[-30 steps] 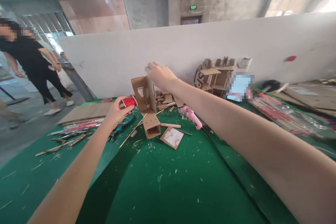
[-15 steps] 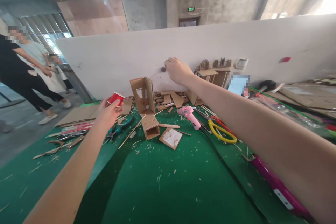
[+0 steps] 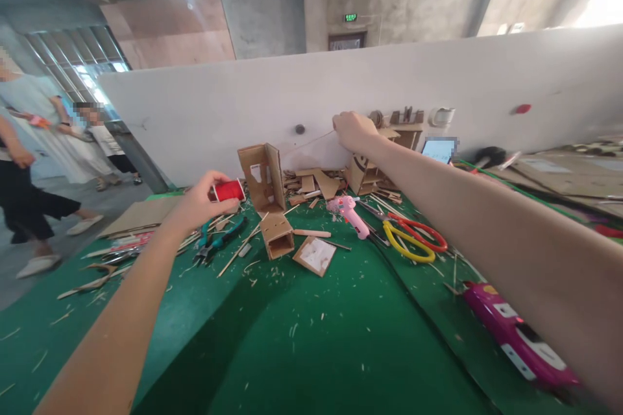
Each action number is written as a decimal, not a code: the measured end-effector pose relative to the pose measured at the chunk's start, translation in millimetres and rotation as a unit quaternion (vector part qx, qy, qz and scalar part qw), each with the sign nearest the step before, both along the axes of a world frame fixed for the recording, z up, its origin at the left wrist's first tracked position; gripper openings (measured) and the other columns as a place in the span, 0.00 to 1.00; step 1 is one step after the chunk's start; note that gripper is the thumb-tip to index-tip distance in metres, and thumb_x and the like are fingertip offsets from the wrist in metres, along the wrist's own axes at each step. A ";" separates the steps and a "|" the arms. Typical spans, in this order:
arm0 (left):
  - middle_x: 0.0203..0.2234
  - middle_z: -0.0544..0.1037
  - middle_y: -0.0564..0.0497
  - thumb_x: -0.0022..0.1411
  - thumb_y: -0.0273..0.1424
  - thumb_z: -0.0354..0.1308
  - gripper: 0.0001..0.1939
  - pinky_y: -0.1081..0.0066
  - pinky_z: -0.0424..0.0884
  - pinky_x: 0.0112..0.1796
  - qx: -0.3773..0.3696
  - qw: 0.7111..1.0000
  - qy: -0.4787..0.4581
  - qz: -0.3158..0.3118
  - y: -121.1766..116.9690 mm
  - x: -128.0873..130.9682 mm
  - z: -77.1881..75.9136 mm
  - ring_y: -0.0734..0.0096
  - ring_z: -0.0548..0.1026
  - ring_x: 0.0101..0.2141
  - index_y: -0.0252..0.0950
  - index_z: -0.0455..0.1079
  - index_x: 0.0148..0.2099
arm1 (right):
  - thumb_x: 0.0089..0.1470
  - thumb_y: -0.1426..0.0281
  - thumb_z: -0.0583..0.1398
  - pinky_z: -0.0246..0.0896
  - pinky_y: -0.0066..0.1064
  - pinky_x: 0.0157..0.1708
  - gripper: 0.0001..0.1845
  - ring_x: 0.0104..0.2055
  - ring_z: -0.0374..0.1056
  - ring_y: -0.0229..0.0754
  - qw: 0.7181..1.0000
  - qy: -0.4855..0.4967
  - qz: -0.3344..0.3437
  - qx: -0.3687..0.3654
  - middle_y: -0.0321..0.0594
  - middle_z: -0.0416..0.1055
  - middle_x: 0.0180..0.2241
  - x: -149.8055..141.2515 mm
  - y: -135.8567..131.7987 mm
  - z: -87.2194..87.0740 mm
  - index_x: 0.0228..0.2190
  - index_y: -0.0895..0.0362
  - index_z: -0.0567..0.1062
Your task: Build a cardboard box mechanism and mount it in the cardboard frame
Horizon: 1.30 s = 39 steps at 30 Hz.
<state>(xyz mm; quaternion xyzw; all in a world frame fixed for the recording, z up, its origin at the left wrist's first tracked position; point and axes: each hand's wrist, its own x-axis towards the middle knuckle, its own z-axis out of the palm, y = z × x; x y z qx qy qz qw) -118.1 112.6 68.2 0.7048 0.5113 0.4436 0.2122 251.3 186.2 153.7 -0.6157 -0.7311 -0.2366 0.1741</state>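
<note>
My left hand (image 3: 207,200) is closed round a spool of red thread (image 3: 230,190), held above the green table (image 3: 302,337) with its white rims at either end. Farther out, my right hand (image 3: 355,132) pinches the end of a thin strand (image 3: 314,141), which slants down and left in the direction of the spool. Part of that strand is too faint to follow. Between my hands stands an upright folded cardboard piece (image 3: 261,178), with a small open-ended cardboard box (image 3: 278,237) at its foot.
Nearby lie a pink glue gun (image 3: 354,215), yellow-and-red-handled scissors (image 3: 409,248), teal pliers (image 3: 219,240) and a magenta tool (image 3: 516,337). Cardboard scraps (image 3: 316,183) line the base of the white partition (image 3: 204,104). A cardboard structure (image 3: 365,175) stands below my right hand. People are at the left.
My right hand has moved right, drawing out a longer visible strand. The spool in my left hand has turned more sideways and shifted slightly right. People at the left have moved.
</note>
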 end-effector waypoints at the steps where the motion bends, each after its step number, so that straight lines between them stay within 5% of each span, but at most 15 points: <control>1: 0.32 0.76 0.53 0.43 0.36 0.72 0.27 0.70 0.70 0.29 -0.010 1.000 0.029 -0.005 -3.0 0.8 3.8 0.66 0.74 0.29 0.40 0.69 0.46 | 0.55 0.80 0.53 0.61 0.36 0.36 0.18 0.44 0.69 0.51 1.000 0.007 -0.007 0.002 0.52 0.74 0.44 4.9 1.8 0.7 0.45 0.60 0.76; 4: 0.31 0.76 0.54 0.45 0.37 0.71 0.27 0.72 0.68 0.27 -0.033 0.995 0.091 -0.031 -9.5 5.1 10.9 0.67 0.73 0.28 0.41 0.69 0.48 | 0.58 0.79 0.50 0.61 0.37 0.38 0.21 0.46 0.68 0.50 0.999 0.026 -0.026 0.004 0.53 0.72 0.47 18.8 5.9 4.1 0.49 0.60 0.73; 8: 0.31 0.76 0.51 0.47 0.36 0.70 0.23 0.73 0.69 0.27 -0.036 0.994 0.051 -0.089 -13.3 13.3 13.6 0.66 0.72 0.29 0.42 0.72 0.47 | 0.61 0.77 0.46 0.61 0.38 0.38 0.22 0.46 0.68 0.51 0.998 0.035 -0.042 -0.019 0.56 0.71 0.48 31.2 8.9 6.0 0.52 0.62 0.72; 12: 0.37 0.79 0.49 0.46 0.33 0.70 0.30 0.72 0.72 0.31 -0.059 0.990 -0.014 -0.126 -18.1 19.8 18.9 0.61 0.76 0.34 0.44 0.73 0.53 | 0.59 0.74 0.53 0.62 0.38 0.40 0.17 0.45 0.70 0.51 0.996 0.021 -0.042 -0.069 0.55 0.74 0.44 35.4 9.1 -1.4 0.46 0.62 0.76; 16: 0.33 0.79 0.49 0.45 0.32 0.70 0.25 0.71 0.70 0.28 -0.053 0.991 0.050 -0.111 -25.3 25.0 28.2 0.61 0.75 0.31 0.42 0.76 0.48 | 0.56 0.76 0.56 0.60 0.41 0.48 0.18 0.51 0.67 0.53 0.996 -0.010 -0.014 -0.091 0.55 0.73 0.48 30.6 -0.5 -3.6 0.48 0.63 0.75; 21: 0.31 0.78 0.49 0.47 0.34 0.68 0.23 0.71 0.66 0.25 -0.101 0.983 0.109 -0.107 -36.0 33.4 36.6 0.64 0.73 0.27 0.39 0.74 0.48 | 0.61 0.75 0.51 0.53 0.49 0.56 0.19 0.59 0.59 0.57 0.996 -0.026 0.081 0.014 0.54 0.69 0.53 -5.5 -52.7 16.6 0.51 0.64 0.72; 25: 0.31 0.77 0.48 0.52 0.36 0.64 0.18 0.70 0.65 0.28 -0.118 0.982 0.089 -0.117 -42.6 40.3 39.9 0.66 0.71 0.28 0.36 0.73 0.45 | 0.62 0.69 0.51 0.63 0.45 0.40 0.16 0.43 0.70 0.54 0.990 -0.021 0.103 -0.092 0.50 0.74 0.40 -42.8 -119.5 19.8 0.45 0.58 0.75; 28: 0.28 0.75 0.49 0.49 0.39 0.63 0.17 0.71 0.63 0.27 -0.101 0.983 -0.001 -0.153 -44.0 45.2 40.1 0.68 0.70 0.27 0.35 0.72 0.39 | 0.60 0.66 0.54 0.61 0.41 0.31 0.12 0.32 0.72 0.50 0.955 -0.075 0.101 -0.267 0.47 0.75 0.29 -52.8 -163.2 1.4 0.33 0.55 0.78; 31: 0.27 0.75 0.48 0.46 0.39 0.65 0.18 0.70 0.64 0.26 -0.124 0.969 -0.100 -0.188 -45.2 50.2 38.2 0.68 0.71 0.26 0.34 0.71 0.37 | 0.57 0.62 0.59 0.61 0.40 0.27 0.11 0.32 0.73 0.51 0.919 -0.049 0.135 -0.366 0.50 0.76 0.34 -52.6 -191.1 -29.6 0.31 0.55 0.77; 35: 0.28 0.76 0.47 0.45 0.36 0.67 0.20 0.70 0.64 0.26 -0.161 0.954 -0.105 -0.228 -53.2 58.7 37.1 0.64 0.74 0.27 0.35 0.69 0.41 | 0.58 0.60 0.58 0.67 0.43 0.32 0.20 0.40 0.73 0.54 0.918 0.198 0.210 -0.270 0.55 0.73 0.47 -65.1 -205.0 -73.0 0.48 0.57 0.71; 37: 0.27 0.76 0.48 0.46 0.35 0.67 0.19 0.71 0.64 0.25 -0.170 0.949 -0.092 -0.249 -58.6 63.9 38.0 0.65 0.74 0.26 0.36 0.69 0.41 | 0.57 0.61 0.60 0.70 0.42 0.34 0.27 0.38 0.73 0.47 0.859 0.348 0.259 -0.270 0.54 0.68 0.55 -79.0 -205.4 -88.9 0.55 0.55 0.65; 39: 0.28 0.77 0.48 0.46 0.34 0.68 0.19 0.71 0.66 0.26 -0.173 0.942 -0.102 -0.269 -62.7 69.5 38.6 0.65 0.74 0.27 0.36 0.70 0.40 | 0.56 0.63 0.62 0.71 0.37 0.29 0.32 0.34 0.73 0.41 0.769 0.472 0.292 -0.318 0.53 0.65 0.57 -93.2 -203.6 -99.0 0.59 0.53 0.60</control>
